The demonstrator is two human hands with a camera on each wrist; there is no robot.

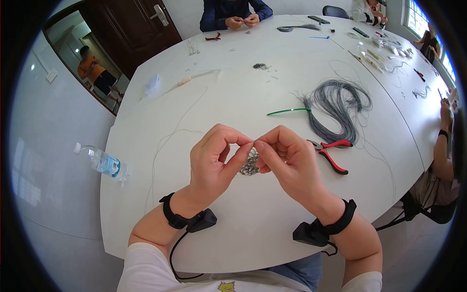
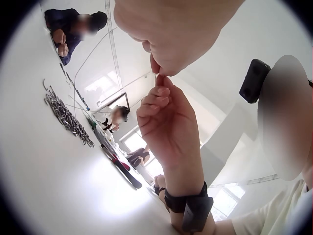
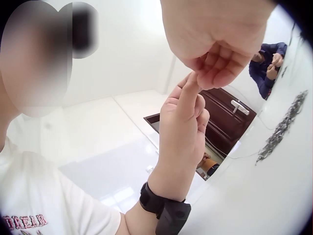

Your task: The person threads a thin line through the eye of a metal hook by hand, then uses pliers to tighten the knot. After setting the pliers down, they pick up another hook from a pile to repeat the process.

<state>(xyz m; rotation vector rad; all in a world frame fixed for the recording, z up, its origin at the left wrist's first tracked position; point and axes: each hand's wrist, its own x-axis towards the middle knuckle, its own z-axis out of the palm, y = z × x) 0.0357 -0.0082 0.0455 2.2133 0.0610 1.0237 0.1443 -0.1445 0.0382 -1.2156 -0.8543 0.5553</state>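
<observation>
Above the table, my left hand (image 1: pixel 210 158) and right hand (image 1: pixel 291 163) meet fingertip to fingertip. Each pinches between thumb and index finger. A thin grey line (image 1: pixel 154 163) curves over the tabletop up to the left hand. What sits right between the fingertips is tiny and mostly hidden; I cannot tell its shape. Below the hands lies a pile of small metal hooks (image 1: pixel 249 167), partly covered by the fingers. The left wrist view shows these hooks (image 2: pixel 68 120) as curved grey pieces.
Red-handled pliers (image 1: pixel 335 156) lie right of my right hand. Behind them is a coiled grey bundle of line (image 1: pixel 335 114) with a green tie (image 1: pixel 289 111). A water bottle (image 1: pixel 104 163) stands at the left edge. Other people sit around the white table (image 1: pixel 233 214).
</observation>
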